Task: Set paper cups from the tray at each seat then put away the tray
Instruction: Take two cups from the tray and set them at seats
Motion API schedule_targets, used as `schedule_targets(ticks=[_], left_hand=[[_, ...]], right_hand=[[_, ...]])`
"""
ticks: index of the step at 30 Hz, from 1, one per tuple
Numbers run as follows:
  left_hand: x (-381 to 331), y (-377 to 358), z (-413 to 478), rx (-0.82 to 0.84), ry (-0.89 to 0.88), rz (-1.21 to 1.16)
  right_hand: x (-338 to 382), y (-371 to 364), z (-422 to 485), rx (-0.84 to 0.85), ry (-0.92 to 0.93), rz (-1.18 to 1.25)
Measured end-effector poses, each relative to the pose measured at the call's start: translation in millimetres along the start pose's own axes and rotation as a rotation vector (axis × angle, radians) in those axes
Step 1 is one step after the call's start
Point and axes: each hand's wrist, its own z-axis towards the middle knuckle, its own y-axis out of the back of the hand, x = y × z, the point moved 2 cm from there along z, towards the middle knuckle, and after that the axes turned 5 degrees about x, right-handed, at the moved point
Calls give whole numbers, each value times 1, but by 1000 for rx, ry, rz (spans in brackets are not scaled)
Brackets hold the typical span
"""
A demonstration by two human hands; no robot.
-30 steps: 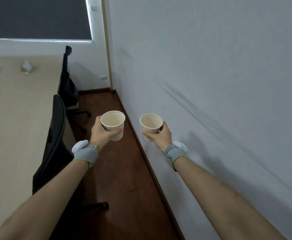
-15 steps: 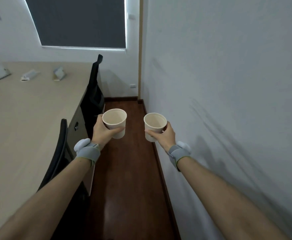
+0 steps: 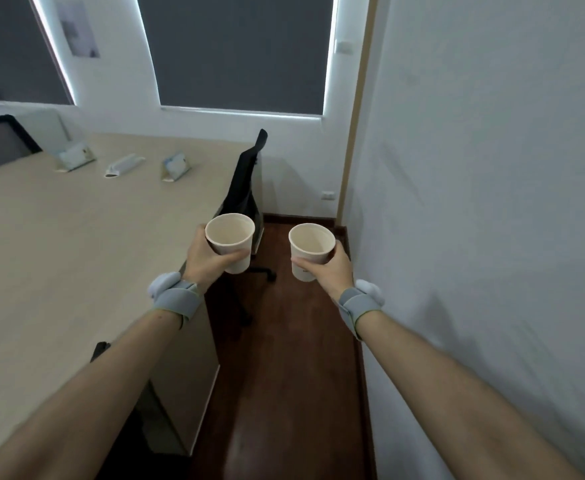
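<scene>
My left hand (image 3: 203, 258) grips an empty cream paper cup (image 3: 231, 240), held upright over the right edge of the long beige table (image 3: 59, 258). My right hand (image 3: 329, 268) grips a second empty paper cup (image 3: 310, 249), upright above the dark wood floor of the aisle. Both wrists wear grey straps. No tray is in view.
A black office chair (image 3: 244, 188) stands tucked at the table's far right corner. Three small folded cards (image 3: 176, 167) lie at the table's far end. A white wall (image 3: 491, 202) runs close on the right, leaving a narrow floor aisle (image 3: 284, 358). Dark blinds cover the windows ahead.
The view has advanced along the aisle and turned left; the near chair has dropped out of sight and more of the table's far end shows. Both hands still hold their cups.
</scene>
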Motion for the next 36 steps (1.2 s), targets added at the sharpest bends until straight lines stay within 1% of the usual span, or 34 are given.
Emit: schedule_targets(ticks=[7,9,13,14,18,22,24,29,32,35,36], left_hand=[[46,-5,113,-204,103,-16],[50,-2,126,-215,102,-14],[79,21,170,-308,155,25],[100,38,195,-376,169,40],[117,55,215,-404,183,54],[147,101,255,-489,211,95],[161,132,273,-552,233,110],[187,190,288,-671,305,159],[198,218,282,-750,350,193],[213,248,271,-888,412,229],[214,251,269,-900,417,219]], right_hand=[[-2,-55,154,237,34,1],[2,-67,173,265,56,6],[3,-120,231,372,58,7],[4,-157,260,428,65,14],[5,-191,286,470,69,43],[10,-267,329,527,54,75],[19,-313,344,593,68,89],[36,-398,359,736,84,108],[40,-441,362,810,97,126],[45,-497,362,955,116,121],[46,-505,361,968,128,115]])
